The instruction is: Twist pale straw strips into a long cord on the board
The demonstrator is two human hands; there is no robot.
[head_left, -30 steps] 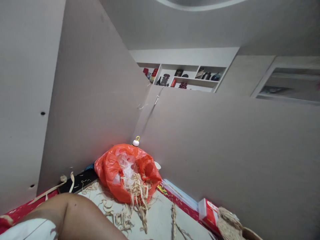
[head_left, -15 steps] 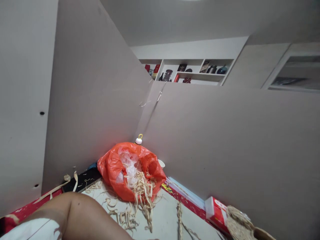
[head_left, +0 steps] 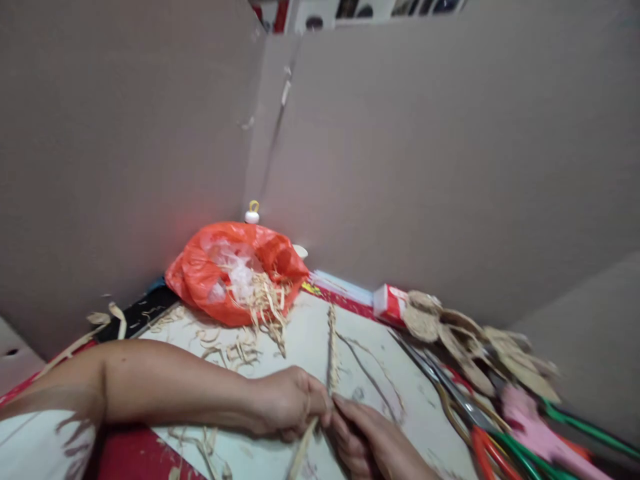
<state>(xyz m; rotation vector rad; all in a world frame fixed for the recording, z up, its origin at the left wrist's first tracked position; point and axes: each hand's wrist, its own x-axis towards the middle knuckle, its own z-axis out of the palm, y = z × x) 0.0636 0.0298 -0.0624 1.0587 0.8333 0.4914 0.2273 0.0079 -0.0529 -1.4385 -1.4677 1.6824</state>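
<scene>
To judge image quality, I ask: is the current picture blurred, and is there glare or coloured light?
Head view: fingers, braid and scissors look blurred; same head view: pale highlights on the bag, reddish tint on the wall beside it.

Narrow tan straw braid (head_left: 333, 340), rough-edged, runs approx. straight over wht board (head_left: 310, 327), flat pale strip (head_left: 301, 452) below.

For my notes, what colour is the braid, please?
The fibre braid is pale tan, clearest in the head view.
</scene>
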